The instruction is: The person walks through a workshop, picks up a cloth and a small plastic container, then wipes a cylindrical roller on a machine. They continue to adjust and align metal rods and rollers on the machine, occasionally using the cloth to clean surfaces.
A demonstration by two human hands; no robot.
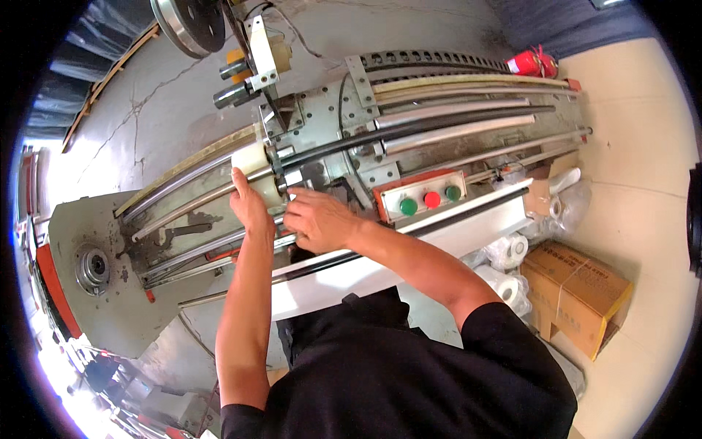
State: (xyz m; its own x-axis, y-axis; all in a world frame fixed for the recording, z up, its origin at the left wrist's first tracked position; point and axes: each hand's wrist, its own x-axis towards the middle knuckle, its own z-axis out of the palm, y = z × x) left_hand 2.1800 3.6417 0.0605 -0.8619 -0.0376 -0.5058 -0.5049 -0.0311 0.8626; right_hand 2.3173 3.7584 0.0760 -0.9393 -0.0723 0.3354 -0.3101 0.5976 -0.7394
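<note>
A pale cream roll [251, 156] sits at the middle of the long machine, with a steel rod [191, 203] passing in front of it. My left hand [251, 206] is closed at the roll's left face, one finger pointing up along it; the other fingers are partly hidden. Just right of it, my right hand [319, 222] has curled fingers, with its index finger reaching left to a small metal part beside the roll. What its fingertips hold, if anything, is hidden. A black shaft [439, 128] runs right from the metal block.
A control box [420, 197] with green and red buttons stands right of my right hand. A white guard panel [468, 238] crosses before my body. A cardboard box [574, 293] and wrapped white rolls [506, 252] lie at right; a red fire extinguisher [532, 64] is behind.
</note>
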